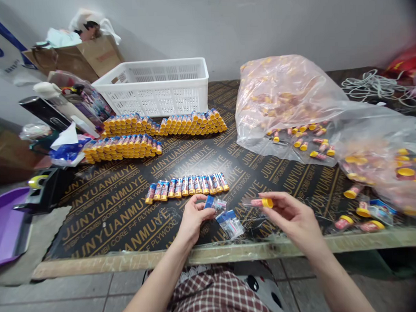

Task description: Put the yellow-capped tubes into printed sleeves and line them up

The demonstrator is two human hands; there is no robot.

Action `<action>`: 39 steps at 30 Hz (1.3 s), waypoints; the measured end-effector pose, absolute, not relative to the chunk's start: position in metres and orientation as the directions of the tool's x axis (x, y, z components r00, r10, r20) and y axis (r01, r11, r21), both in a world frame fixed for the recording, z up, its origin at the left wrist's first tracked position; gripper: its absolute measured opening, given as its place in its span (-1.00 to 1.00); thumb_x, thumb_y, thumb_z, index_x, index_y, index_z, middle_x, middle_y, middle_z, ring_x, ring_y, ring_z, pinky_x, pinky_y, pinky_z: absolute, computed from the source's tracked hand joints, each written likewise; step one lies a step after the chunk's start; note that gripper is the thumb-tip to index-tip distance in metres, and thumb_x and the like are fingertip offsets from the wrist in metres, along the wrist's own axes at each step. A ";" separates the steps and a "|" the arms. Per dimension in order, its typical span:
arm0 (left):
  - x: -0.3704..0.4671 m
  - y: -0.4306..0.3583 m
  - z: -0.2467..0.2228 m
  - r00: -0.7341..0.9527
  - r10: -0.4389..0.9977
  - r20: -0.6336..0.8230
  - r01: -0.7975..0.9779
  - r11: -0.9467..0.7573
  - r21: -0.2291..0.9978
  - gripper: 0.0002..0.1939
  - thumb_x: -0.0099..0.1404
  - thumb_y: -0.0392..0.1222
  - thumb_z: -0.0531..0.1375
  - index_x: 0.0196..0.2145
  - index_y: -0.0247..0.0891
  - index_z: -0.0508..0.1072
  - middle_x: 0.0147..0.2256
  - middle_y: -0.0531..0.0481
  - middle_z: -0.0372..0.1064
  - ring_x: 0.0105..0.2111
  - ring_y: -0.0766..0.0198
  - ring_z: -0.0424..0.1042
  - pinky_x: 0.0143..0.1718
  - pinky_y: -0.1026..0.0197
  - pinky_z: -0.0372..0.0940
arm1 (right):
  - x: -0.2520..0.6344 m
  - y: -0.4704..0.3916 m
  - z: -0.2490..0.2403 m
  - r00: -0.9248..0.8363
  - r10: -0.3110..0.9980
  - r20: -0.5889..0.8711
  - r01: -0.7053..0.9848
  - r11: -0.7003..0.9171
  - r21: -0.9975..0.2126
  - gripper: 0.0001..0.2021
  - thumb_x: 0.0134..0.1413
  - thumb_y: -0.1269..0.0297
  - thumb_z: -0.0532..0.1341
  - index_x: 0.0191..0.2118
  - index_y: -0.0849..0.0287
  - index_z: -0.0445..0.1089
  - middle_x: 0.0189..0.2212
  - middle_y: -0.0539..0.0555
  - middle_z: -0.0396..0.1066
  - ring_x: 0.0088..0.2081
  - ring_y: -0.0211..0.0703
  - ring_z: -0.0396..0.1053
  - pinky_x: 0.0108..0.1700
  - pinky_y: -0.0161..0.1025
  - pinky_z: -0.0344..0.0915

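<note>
At the near side of the table (107, 214), I see the right hand (295, 216) pinching a yellow-capped tube (258, 203), its long axis left-right, tip toward the packet (216, 203) the left hand (192, 219) pinches

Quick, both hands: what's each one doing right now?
Left hand: closed, pinching a small blue-and-clear packet.
Right hand: closed, holding a tube by its yellow end.
</note>
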State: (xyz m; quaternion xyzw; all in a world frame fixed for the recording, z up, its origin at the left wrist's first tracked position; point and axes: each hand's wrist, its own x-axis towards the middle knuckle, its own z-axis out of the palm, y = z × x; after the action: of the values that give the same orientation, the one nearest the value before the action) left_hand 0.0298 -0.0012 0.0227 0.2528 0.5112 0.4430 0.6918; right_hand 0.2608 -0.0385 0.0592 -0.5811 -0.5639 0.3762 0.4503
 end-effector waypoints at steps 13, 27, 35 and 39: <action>0.026 0.001 0.025 -0.045 0.834 -0.549 -0.543 0.441 0.714 -0.64 -0.28 -0.08 0.46 -0.55 -0.36 0.50 -0.55 0.02 0.44 -0.55 0.39 0.36 -0.46 0.32 0.30 | 0.202 -0.064 0.031 0.144 0.887 0.440 0.469 0.330 -0.819 -0.70 0.06 0.42 0.22 -0.07 0.01 0.42 -0.16 0.09 0.43 -0.12 -0.05 0.40 -0.07 -0.04 0.37; 0.031 -0.005 0.030 -0.011 0.907 -0.421 -0.506 0.358 0.784 -0.66 -0.06 -0.03 0.37 -0.40 -0.32 0.47 -0.43 0.01 0.47 -0.43 0.33 0.42 -0.31 0.25 0.37 | 0.196 -0.063 0.021 -0.066 0.933 0.354 0.431 0.347 -0.833 -0.68 0.13 0.42 0.15 -0.02 -0.01 0.41 -0.10 0.11 0.40 -0.06 -0.08 0.38 -0.01 -0.08 0.37; 0.032 -0.015 0.041 0.309 0.841 -0.444 -0.353 0.535 0.768 -0.61 -0.13 -0.14 0.42 -0.34 -0.36 0.46 -0.42 -0.06 0.48 -0.48 0.32 0.44 -0.39 0.26 0.37 | 0.200 -0.055 0.016 -0.123 0.917 0.379 0.490 0.388 -0.780 -0.37 -0.02 0.49 0.16 0.20 -0.08 0.13 0.01 0.13 0.21 0.00 -0.04 0.30 0.03 -0.03 0.33; 0.036 -0.021 0.042 0.374 0.809 -0.454 -0.262 0.561 0.785 -0.67 -0.02 -0.04 0.36 -0.42 -0.39 0.51 -0.51 -0.04 0.43 -0.55 0.36 0.38 -0.48 0.31 0.33 | 0.201 -0.050 0.023 -0.232 0.904 0.360 0.399 0.426 -0.812 -0.17 -0.16 0.51 0.16 0.28 -0.06 -0.09 0.28 0.12 -0.14 0.21 0.09 0.08 0.12 0.05 0.25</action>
State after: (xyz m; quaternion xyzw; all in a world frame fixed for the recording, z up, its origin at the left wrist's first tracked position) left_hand 0.0357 -0.0213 0.0419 0.3128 0.4375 0.3487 0.7676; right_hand 0.2014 -0.0503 0.0228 -0.4476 -0.7275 0.2942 0.4288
